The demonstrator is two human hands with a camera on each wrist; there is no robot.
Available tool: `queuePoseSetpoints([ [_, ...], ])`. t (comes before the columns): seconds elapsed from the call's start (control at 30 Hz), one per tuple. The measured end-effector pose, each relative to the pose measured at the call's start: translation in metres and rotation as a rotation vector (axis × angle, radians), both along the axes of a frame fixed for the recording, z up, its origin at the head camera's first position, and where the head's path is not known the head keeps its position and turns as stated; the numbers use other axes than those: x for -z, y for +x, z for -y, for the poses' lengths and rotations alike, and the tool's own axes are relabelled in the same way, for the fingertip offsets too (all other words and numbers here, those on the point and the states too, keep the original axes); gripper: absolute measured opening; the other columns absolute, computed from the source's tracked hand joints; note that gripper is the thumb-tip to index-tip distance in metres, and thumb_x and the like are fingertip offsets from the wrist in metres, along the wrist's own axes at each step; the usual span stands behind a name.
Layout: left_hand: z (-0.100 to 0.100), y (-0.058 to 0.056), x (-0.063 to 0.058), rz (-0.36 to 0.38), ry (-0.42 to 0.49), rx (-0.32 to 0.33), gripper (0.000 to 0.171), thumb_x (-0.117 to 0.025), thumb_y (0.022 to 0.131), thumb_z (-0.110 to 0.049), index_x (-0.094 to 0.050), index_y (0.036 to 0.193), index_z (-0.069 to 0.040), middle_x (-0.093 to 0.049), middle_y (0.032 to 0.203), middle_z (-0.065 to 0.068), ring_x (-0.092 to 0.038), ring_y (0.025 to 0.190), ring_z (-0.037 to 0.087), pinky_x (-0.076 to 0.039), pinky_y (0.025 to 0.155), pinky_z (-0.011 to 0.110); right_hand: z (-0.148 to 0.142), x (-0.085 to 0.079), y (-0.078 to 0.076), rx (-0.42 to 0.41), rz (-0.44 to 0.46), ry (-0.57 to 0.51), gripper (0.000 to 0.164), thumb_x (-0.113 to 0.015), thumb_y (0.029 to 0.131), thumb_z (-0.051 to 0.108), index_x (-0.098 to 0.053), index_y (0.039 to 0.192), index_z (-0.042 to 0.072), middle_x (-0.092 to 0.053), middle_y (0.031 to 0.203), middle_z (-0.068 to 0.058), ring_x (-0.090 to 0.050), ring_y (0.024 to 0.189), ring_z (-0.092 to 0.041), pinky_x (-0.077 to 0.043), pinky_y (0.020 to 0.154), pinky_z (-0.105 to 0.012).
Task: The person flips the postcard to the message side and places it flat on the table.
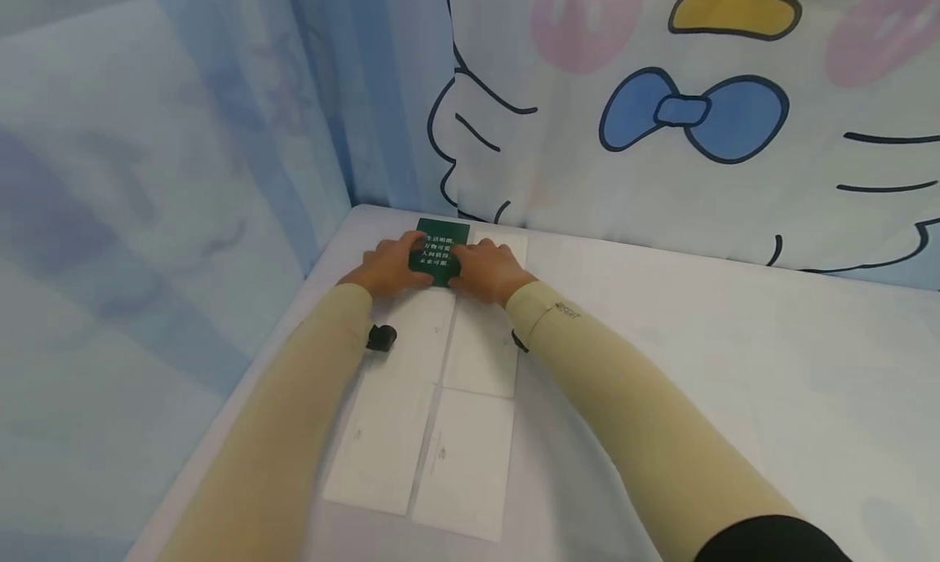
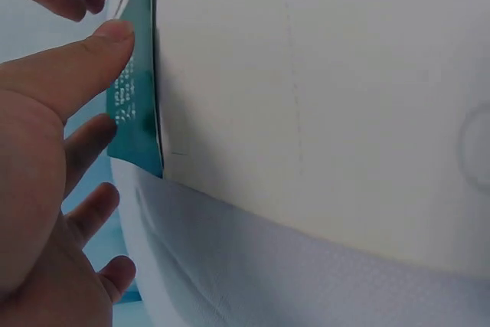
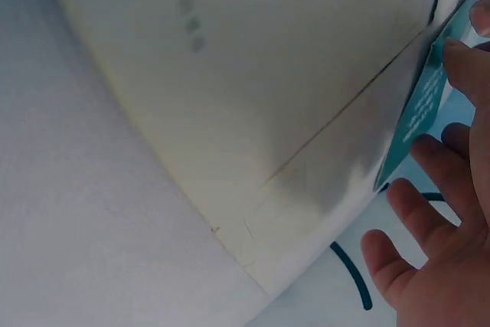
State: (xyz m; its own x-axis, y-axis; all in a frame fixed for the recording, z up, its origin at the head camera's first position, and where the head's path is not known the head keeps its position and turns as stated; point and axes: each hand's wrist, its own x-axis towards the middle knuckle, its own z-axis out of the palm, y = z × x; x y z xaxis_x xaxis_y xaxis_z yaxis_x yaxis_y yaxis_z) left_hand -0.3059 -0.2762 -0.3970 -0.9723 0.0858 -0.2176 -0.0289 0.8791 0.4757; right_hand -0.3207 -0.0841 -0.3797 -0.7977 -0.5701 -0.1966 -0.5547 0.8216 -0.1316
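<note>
A green card (image 1: 441, 256) with white lettering lies at the far left of the white table. My left hand (image 1: 389, 267) touches its left side with thumb and fingertips. At its right side, my right hand (image 1: 490, 270) touches it too, the thumb near the closest corner. In the left wrist view the left thumb (image 2: 107, 44) lies over the card's face while the other fingers are spread loosely. The right wrist view shows the right hand's fingers (image 3: 413, 208) spread likewise beside the green card (image 3: 417, 120).
Several white cards (image 1: 463, 464) lie in two columns from the green card toward me, narrow gaps between them. A light blue curtain (image 1: 242, 179) hangs along the table's left side. A cartoon-printed curtain (image 1: 573, 154) with a blue bow hangs behind the far edge.
</note>
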Motion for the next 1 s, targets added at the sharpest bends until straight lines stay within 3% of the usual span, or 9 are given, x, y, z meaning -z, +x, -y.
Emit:
queuePoseSetpoints([
  [0.17, -0.002, -0.001, -0.001, 0.020, -0.043, 0.008, 0.080, -0.071, 0.094, -0.035, -0.026, 0.157, -0.016, -0.045, 0.153, 0.004, -0.035, 0.138, 0.038, -0.024, 0.108, 0.058, -0.001, 0.006, 0.000, -0.004, 0.019, 0.011, 0.057, -0.056, 0.102, 0.042, -0.045, 0.150, 0.013, -0.057, 0.140, -0.009, -0.048, 0.125, -0.028, -0.037, 0.104, -0.046],
  [0.4, -0.008, 0.002, -0.008, 0.045, -0.097, 0.010, 0.081, -0.068, 0.094, -0.040, -0.025, 0.157, -0.013, -0.044, 0.154, 0.005, -0.036, 0.138, 0.038, -0.023, 0.107, 0.059, 0.001, 0.007, 0.003, -0.116, -0.101, 0.127, 0.044, -0.048, 0.107, 0.032, -0.048, 0.144, 0.007, -0.063, 0.130, -0.013, -0.053, 0.119, -0.028, -0.039, 0.100, -0.045],
  [0.53, -0.010, 0.003, -0.011, 0.067, -0.119, 0.009, 0.079, -0.068, 0.094, -0.041, -0.028, 0.156, -0.011, -0.043, 0.155, 0.005, -0.037, 0.137, 0.036, -0.022, 0.108, 0.059, 0.002, 0.006, 0.003, -0.088, -0.077, 0.152, 0.045, -0.047, 0.107, 0.032, -0.048, 0.143, 0.006, -0.063, 0.129, -0.013, -0.055, 0.116, -0.027, -0.039, 0.098, -0.043],
  [0.7, -0.010, 0.001, -0.011, 0.059, -0.146, 0.011, 0.075, -0.068, 0.095, -0.036, -0.031, 0.154, -0.009, -0.045, 0.153, 0.005, -0.040, 0.137, 0.036, -0.023, 0.108, 0.059, 0.005, 0.005, 0.002, -0.051, -0.030, 0.131, 0.053, -0.053, 0.104, 0.041, -0.049, 0.144, 0.007, -0.063, 0.130, -0.011, -0.052, 0.121, -0.027, -0.034, 0.106, -0.046],
  [1.0, -0.016, 0.001, -0.016, 0.107, -0.190, 0.000, 0.076, -0.067, 0.095, -0.038, -0.030, 0.154, -0.008, -0.043, 0.155, 0.009, -0.038, 0.139, 0.036, -0.016, 0.113, 0.059, 0.007, 0.008, 0.002, -0.121, -0.080, 0.162, 0.046, -0.050, 0.105, 0.038, -0.055, 0.138, 0.006, -0.064, 0.130, -0.009, -0.052, 0.121, -0.026, -0.031, 0.110, -0.049],
])
